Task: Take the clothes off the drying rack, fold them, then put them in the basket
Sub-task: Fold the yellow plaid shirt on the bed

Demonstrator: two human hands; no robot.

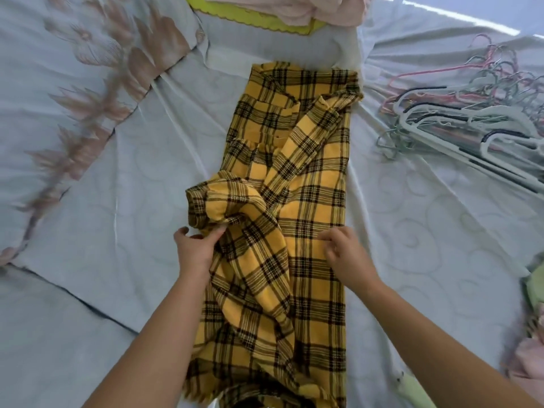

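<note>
Plaid shirt [297, 198] lies lengthwise at frame centre on the bed [123, 237]. Left hand [195, 249] pinches its bunched sleeve. Right hand [345, 252] sits curled on the cloth, grasp indeterminate. Hangers [459, 125] at upper right.

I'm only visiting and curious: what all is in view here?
checked shirt: one, yellow and black, lengthwise mid-bed, partly folded
bed sheet: one, pale blue-white with swirls, under everything
floral cover: one, pale with pinkish-brown flowers, left
hangers: a tangled pile, uncountable, white, pink, green, black, right
pink clothes: a heap, top edge
yellow-green thing: one, under the pink clothes, perhaps the basket
green and pink clothes: a few, right edge, cut off
left hand: one, grips a fold of the shirt
right hand: one, fingers curled on the shirt
</note>
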